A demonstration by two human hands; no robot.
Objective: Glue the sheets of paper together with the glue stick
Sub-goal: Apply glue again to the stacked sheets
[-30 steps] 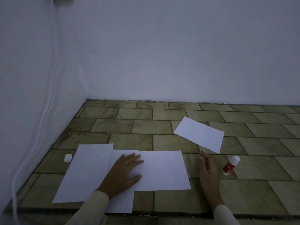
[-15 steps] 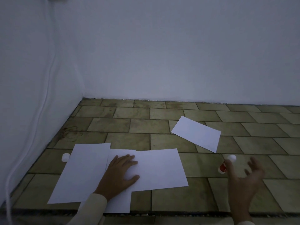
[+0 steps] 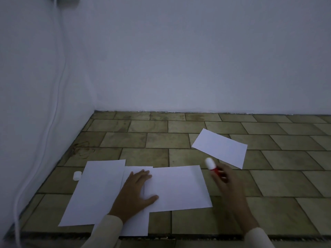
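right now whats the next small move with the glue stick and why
Probably carry the glue stick, held in the right hand, left over the right-hand sheet of the overlapping group. The left hand lies flat on those sheets, pinning them, while another sheet lies apart, unjoined.

A bare corner of an indoor room, probably in a home, though nothing marks it as any particular kind of room. Two plain white walls (image 3: 197,59) meet at the left above a floor (image 3: 268,185) of worn, olive-tan rectangular tiles laid in a staggered pattern, with dark grout lines. A white cable (image 3: 53,97) hangs down the left wall. The light is dim and bluish
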